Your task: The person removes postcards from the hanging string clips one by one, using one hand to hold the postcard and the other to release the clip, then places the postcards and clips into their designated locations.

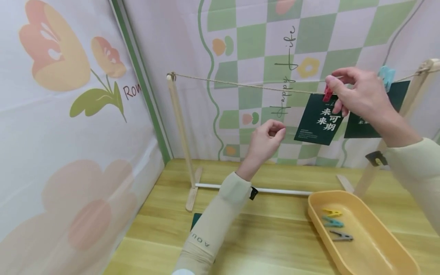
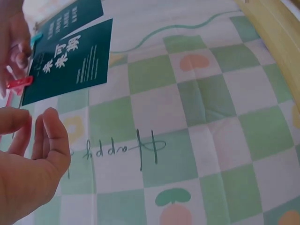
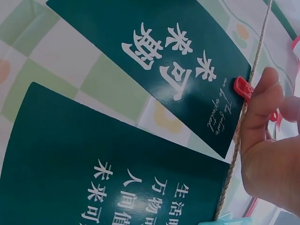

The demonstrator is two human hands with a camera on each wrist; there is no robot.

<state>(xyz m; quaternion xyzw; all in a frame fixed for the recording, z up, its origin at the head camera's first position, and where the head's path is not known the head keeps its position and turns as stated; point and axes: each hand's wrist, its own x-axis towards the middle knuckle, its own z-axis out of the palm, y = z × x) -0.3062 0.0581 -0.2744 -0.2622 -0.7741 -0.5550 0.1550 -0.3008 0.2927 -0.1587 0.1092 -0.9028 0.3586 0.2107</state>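
A red clothespin (image 1: 328,93) grips the string (image 1: 247,84) together with the top of a dark green card (image 1: 317,120) bearing white characters, which hangs tilted. My right hand (image 1: 361,91) pinches this clothespin between thumb and fingers. Behind that hand, a second green card (image 3: 117,164) hangs from a light blue clothespin (image 1: 386,77), partly hidden in the head view. Left of the first card and below the string, my left hand (image 1: 264,139) has loosely bent fingers with nothing between them. The left wrist view shows it (image 2: 35,164) just beside the card's clipped edge.
Wooden posts (image 1: 180,126) carry the string, joined low down by a white rod (image 1: 282,191). On the table (image 1: 271,233), an orange tray (image 1: 381,233) holds yellow (image 1: 332,212), blue (image 1: 332,222) and grey (image 1: 341,235) clothespins. Another dark green piece (image 1: 196,219) shows beside my left forearm.
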